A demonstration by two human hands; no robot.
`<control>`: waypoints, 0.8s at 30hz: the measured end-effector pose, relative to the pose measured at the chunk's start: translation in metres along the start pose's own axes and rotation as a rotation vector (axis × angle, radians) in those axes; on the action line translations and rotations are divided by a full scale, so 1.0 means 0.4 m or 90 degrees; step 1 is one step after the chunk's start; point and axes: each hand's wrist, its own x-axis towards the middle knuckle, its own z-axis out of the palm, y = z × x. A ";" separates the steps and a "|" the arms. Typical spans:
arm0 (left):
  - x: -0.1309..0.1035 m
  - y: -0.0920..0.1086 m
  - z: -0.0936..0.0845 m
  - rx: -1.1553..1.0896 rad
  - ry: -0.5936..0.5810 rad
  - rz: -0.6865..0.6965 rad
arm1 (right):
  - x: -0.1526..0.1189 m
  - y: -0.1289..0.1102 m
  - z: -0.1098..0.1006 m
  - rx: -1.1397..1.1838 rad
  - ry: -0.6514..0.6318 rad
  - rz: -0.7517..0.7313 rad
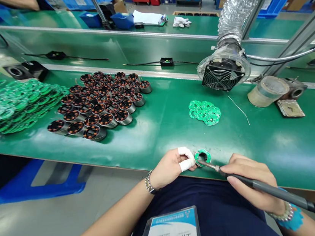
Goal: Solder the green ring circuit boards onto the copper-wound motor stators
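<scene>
At the bench's front edge sits a green ring-shaped circuit board [204,152], with a dark round part partly visible beneath it. My left hand [177,160] pinches its left side; white wraps cover the thumb and a finger. My right hand [254,180] is closed round the grey handle of a soldering iron [247,180]. The iron's metal tip reaches left over the lower part of the ring, near my left fingertips. Whether the tip touches the board I cannot tell.
Left of centre stand several copper-wound motor stators [103,99], beside a large stack of green boards [15,106]. A smaller board pile [205,112] lies ahead, near a thin wire [239,111]. A fume fan [223,76] hangs behind; a cloudy jar [267,91] stands right.
</scene>
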 end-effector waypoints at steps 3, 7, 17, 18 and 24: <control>0.000 0.000 0.000 0.004 -0.003 0.004 | -0.002 0.000 0.000 -0.007 -0.004 -0.007; -0.001 0.001 0.001 0.010 0.003 0.007 | -0.002 0.002 0.001 -0.025 -0.011 -0.031; -0.001 0.004 0.007 0.010 0.007 0.011 | 0.019 -0.016 -0.009 -0.052 -0.008 -0.060; -0.001 0.004 0.006 0.009 0.006 0.010 | 0.022 -0.018 -0.012 -0.053 -0.003 -0.064; -0.001 0.003 0.005 0.008 0.010 0.005 | 0.032 -0.019 -0.016 -0.063 -0.011 -0.070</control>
